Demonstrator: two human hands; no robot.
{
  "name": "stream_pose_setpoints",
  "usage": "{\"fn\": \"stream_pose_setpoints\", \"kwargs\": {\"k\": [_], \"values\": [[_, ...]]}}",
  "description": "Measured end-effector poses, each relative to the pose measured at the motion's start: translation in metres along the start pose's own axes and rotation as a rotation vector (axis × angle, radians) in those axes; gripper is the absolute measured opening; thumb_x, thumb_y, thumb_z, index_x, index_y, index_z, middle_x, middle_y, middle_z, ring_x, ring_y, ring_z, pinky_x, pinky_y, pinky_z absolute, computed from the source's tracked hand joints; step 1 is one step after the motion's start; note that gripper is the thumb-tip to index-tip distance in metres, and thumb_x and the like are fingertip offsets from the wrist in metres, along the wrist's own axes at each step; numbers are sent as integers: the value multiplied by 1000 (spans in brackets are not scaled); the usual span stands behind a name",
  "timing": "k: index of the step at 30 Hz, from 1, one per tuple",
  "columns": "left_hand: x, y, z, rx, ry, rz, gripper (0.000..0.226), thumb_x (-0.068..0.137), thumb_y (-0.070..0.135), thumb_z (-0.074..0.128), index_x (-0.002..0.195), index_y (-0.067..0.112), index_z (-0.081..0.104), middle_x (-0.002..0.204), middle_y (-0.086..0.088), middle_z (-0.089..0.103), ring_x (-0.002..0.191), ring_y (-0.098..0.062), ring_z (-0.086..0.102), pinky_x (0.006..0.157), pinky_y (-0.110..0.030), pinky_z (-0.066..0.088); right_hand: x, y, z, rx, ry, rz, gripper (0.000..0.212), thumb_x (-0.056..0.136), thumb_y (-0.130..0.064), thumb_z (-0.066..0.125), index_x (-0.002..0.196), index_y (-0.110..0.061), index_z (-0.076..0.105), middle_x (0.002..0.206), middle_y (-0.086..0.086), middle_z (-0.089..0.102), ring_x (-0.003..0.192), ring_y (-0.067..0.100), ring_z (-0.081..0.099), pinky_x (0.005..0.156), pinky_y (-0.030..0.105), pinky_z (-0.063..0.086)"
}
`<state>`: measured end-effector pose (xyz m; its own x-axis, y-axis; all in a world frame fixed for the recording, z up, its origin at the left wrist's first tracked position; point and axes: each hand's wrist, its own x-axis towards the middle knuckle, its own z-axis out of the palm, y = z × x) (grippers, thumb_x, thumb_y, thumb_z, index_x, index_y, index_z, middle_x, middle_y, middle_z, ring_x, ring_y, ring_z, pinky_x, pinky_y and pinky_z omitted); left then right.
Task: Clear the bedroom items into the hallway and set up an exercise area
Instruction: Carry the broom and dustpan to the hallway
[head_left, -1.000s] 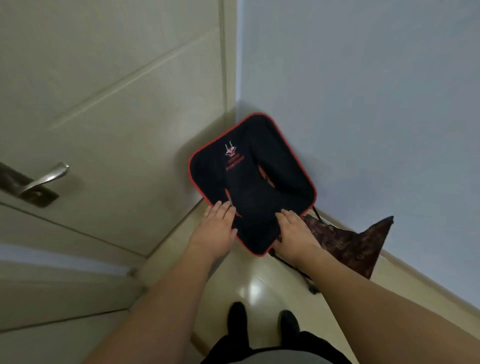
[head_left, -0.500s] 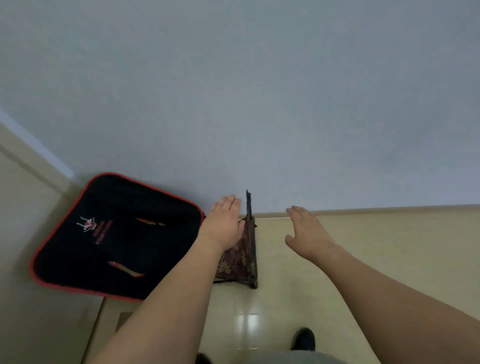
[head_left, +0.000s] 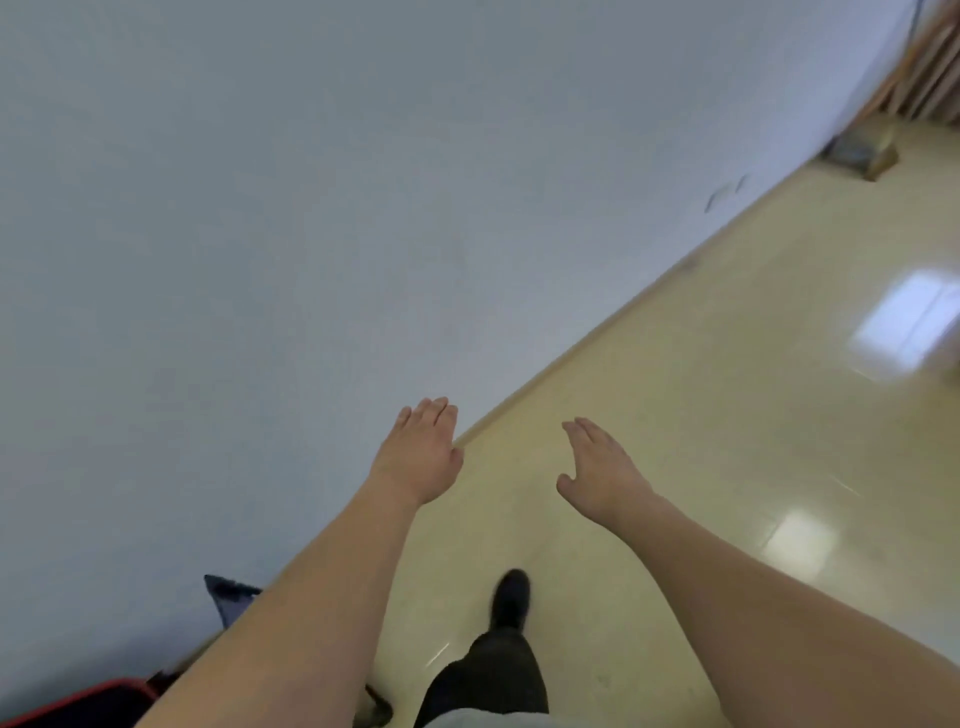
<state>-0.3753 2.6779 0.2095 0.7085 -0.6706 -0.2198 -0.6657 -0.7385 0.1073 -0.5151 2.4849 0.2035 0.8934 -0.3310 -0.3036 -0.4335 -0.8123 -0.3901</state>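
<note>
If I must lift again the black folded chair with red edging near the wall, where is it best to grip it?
Probably its red-piped edge, the only part showing clearly at the lower left beside the wall. Come from the open floor side with the left hand, which is open and nearer. The rest is out of view.

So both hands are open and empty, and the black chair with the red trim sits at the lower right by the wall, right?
Not quite. The head view shows the chair at the lower left by the wall. The left hand and right hand are indeed open and empty.
</note>
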Motion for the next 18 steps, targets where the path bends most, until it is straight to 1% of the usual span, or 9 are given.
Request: {"fn": "stream_pose_setpoints", "kwargs": {"k": [4, 7, 9, 10, 12, 14, 18], "values": [[93, 41, -7, -10, -29, 137, 62, 102, 33, 38, 156, 10, 16, 164, -7, 12, 152, -22, 7, 124, -39, 3, 46, 49, -28, 52, 8, 99, 73, 93, -25, 51, 154, -12, 14, 161, 7, 11, 148, 23, 12, 120, 33, 14], [180, 63, -9, -8, -29, 222, 62, 102, 33, 38, 155, 9, 17, 164, -8, 13, 152, -22, 8, 124, -38, 3, 104, 87, -53, 76, 34, 164, 73, 92, -24, 52, 154, -12, 17, 161, 7, 14, 147, 23, 15, 119, 33, 17], [227, 71, -13, -7, -57, 234, 61, 102, 32, 37, 155, 9, 18, 164, -8, 14, 152, -22, 8, 123, -37, 3, 135, 103, -70, 91, 42, 197, 72, 91, -23, 53, 153, -13, 19, 160, 6, 16, 147, 23, 18, 119, 33, 19], [277, 82, -19, -10, -55, 261, 60, 102, 32, 37, 155, 9, 18, 163, -8, 15, 151, -22, 9, 123, -37, 3, 168, 125, -90, 104, 55, 240, 71, 91, -23, 54, 153, -13, 20, 160, 5, 17, 146, 23, 19, 119, 33, 20], [300, 88, -28, -17, -62, 278, 59, 102, 32, 38, 154, 9, 20, 163, -8, 16, 151, -21, 11, 123, -37, 5, 182, 133, -106, 99, 49, 255, 70, 90, -22, 54, 152, -13, 22, 159, 5, 20, 145, 23, 22, 118, 32, 21], [358, 108, -44, -41, -86, 322, 59, 103, 32, 37, 154, 8, 20, 163, -8, 17, 151, -21, 11, 123, -36, 6, 220, 159, -136, 102, 50, 315, 69, 90, -23, 55, 151, -12, 24, 158, 7, 22, 144, 24, 25, 117, 32, 23], [441, 144, -76, -34, -81, 405, 60, 103, 32, 37, 155, 8, 19, 163, -8, 17, 151, -20, 13, 123, -37, 6, 269, 193, -181, 125, 117, 371, 69, 88, -23, 56, 150, -11, 28, 156, 7, 26, 141, 25, 29, 116, 32, 25]]}}
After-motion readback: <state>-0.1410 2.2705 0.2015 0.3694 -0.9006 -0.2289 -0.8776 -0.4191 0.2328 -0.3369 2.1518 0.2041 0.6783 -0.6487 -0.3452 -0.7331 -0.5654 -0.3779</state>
